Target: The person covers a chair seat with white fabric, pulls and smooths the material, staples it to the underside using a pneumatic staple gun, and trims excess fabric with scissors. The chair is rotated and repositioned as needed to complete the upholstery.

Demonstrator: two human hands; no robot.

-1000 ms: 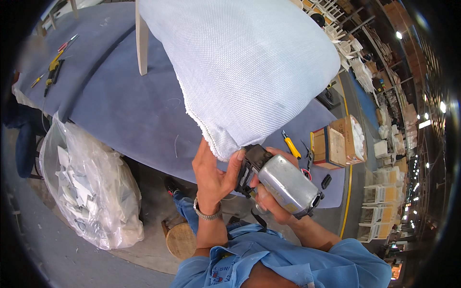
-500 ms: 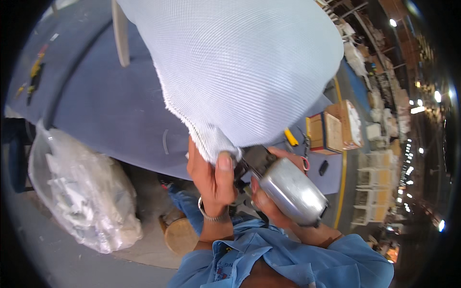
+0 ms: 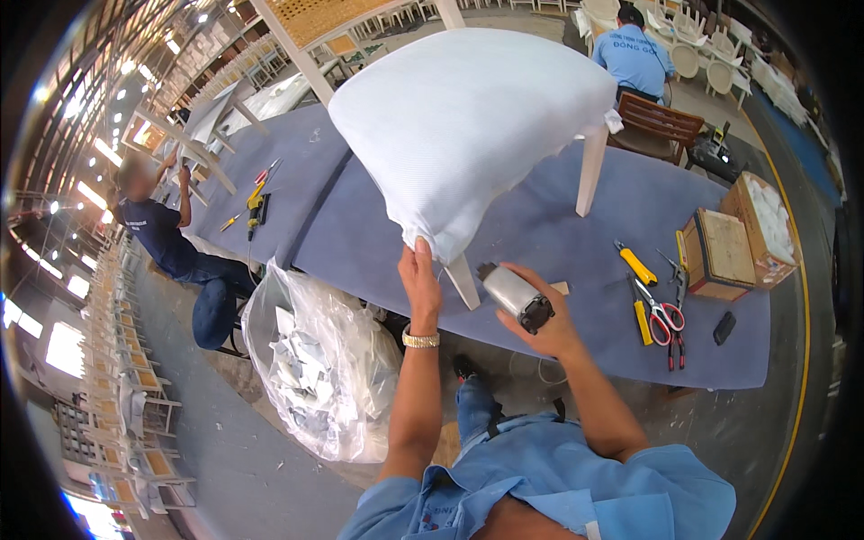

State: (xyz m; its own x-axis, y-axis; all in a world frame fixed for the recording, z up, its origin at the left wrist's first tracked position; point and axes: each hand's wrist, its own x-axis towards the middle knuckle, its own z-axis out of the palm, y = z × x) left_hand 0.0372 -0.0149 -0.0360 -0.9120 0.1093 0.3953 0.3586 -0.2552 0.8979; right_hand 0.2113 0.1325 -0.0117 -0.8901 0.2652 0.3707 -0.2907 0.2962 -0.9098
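A chair with a white padded seat (image 3: pixel 468 126) stands on a long blue-grey workbench (image 3: pixel 558 234); its white legs (image 3: pixel 590 166) show under the cushion. My left hand (image 3: pixel 421 279) pinches the near corner of the seat's white fabric, a gold watch on its wrist. My right hand (image 3: pixel 540 315) grips a silver pneumatic staple gun (image 3: pixel 511 293), held just right of the chair's near leg (image 3: pixel 463 281) and apart from the fabric.
Yellow-handled tools (image 3: pixel 637 265), red scissors (image 3: pixel 664 319) and cardboard boxes (image 3: pixel 720 252) lie at the bench's right end. A clear bag of white scraps (image 3: pixel 315 369) sits on the floor to my left. Other people work at the far left (image 3: pixel 157 229) and beyond the bench (image 3: pixel 634 49).
The view has pulled back, so the whole chair now shows. My left hand still holds the fabric corner. The staple gun has dropped a little lower and away from the seat.
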